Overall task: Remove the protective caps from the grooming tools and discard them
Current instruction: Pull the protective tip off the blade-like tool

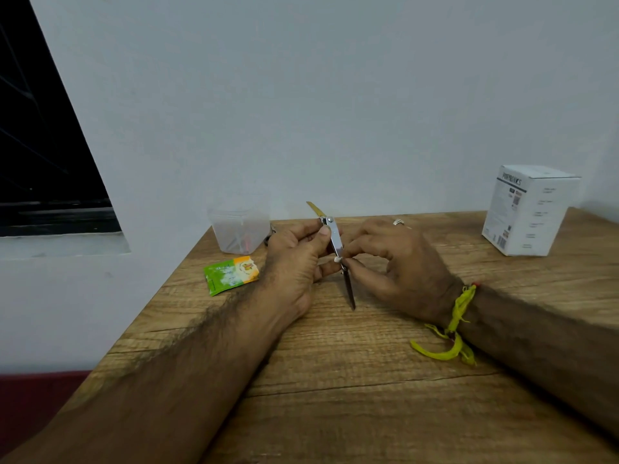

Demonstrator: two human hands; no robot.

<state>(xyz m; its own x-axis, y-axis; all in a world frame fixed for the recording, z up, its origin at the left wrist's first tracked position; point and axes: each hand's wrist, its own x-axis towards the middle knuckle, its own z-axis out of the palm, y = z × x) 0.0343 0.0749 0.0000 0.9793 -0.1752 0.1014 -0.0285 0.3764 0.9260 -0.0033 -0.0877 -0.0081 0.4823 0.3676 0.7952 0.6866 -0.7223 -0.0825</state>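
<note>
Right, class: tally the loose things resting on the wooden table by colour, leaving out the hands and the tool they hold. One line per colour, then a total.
White: 1, the cardboard box
Clear: 1, the plastic container
Green and orange: 1, the sachet
Total: 3

Tub (239, 229) sits back left on the table (335, 380), packet (231, 274) just in front. Box (529, 211) is far right.

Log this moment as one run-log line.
left hand: holds metal grooming tool | right hand: pinches small white cap on tool | cap: not discarded | nearby: clear container, green packet
</note>
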